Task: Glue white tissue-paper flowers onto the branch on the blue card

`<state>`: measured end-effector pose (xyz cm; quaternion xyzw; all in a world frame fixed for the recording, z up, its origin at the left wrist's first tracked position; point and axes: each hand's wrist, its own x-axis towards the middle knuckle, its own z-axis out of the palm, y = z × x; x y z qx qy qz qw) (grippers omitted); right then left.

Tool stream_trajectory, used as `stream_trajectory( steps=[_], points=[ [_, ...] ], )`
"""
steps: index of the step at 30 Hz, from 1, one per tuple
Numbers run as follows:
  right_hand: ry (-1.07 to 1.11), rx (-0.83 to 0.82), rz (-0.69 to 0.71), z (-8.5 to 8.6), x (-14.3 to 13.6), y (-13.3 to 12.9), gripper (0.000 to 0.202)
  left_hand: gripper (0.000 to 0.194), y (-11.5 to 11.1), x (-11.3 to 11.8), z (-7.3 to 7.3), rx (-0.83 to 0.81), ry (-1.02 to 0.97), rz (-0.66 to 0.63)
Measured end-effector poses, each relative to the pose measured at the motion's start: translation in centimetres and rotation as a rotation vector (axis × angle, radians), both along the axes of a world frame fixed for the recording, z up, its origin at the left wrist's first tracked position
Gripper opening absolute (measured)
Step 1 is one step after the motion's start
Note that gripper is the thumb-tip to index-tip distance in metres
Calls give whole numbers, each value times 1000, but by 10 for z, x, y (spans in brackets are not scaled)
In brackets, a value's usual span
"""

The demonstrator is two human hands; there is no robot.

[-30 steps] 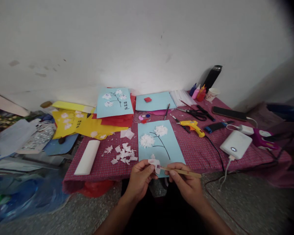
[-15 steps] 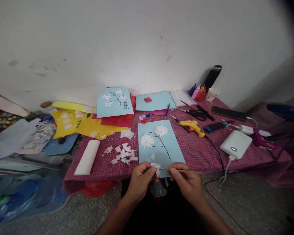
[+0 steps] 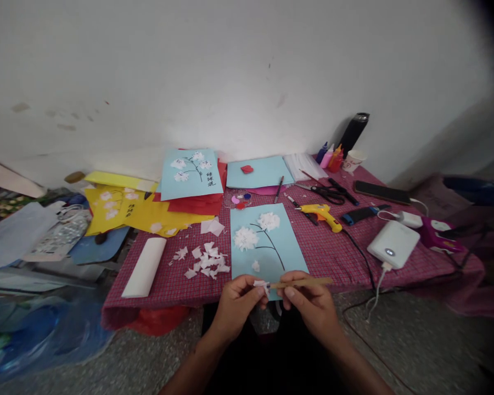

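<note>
In the head view my left hand (image 3: 242, 305) pinches a small white piece of tissue paper (image 3: 262, 284) in front of my body. My right hand (image 3: 308, 302) grips a flat wooden stick (image 3: 316, 282), its dark tip against the paper. Just beyond both hands lies a light blue sheet (image 3: 286, 241) with a dark branching stem, two ruffled white paper flowers (image 3: 246, 238) and a small white paper tuft (image 3: 256, 265). Left of the sheet is a pile of white paper squares (image 3: 209, 260). My fingers partly hide the paper and the stick.
On the checked tablecloth (image 3: 181, 233) lie a folded white paper (image 3: 145, 267), a yellow glue gun (image 3: 321, 215), black scissors (image 3: 329, 193) and a white power bank (image 3: 393, 244). A finished flower picture (image 3: 189, 174) rests on red sheets. Paint bottles (image 3: 331, 158) and a paper cup (image 3: 354, 160) stand at the back right.
The stick has turned in my right hand, so its broad side now shows instead of its thin edge. The paper is gathered more closely around the tip. The view has shifted slightly.
</note>
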<state>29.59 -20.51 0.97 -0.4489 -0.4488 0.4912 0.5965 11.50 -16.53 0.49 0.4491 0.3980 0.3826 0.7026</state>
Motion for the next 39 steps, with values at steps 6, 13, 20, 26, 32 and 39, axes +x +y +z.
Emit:
stream_trajectory(
  steps=[6, 13, 20, 26, 32, 39],
  points=[
    [-43, 6, -21, 5, -3, 2, 20, 23, -1, 1, 1, -26, -26, -19],
    [45, -77, 15, -2, -3, 3, 11, 23, -1, 2, 2, -24, 12, -51],
    [12, -80, 79, 1, 0, 1, 16, 25, -3, -1, 11, 251, 294, -105],
    [-144, 43, -7, -2, -3, -2, 24, 22, -8, -1, 17, 429, 410, -149],
    [-140, 55, 131, -5, 4, -6, 13, 26, -12, -5, 13, 166, 231, -253],
    [-128, 47, 64, -7, -5, -3, 15, 28, -17, -11, 25, 321, 354, -274]
  ],
)
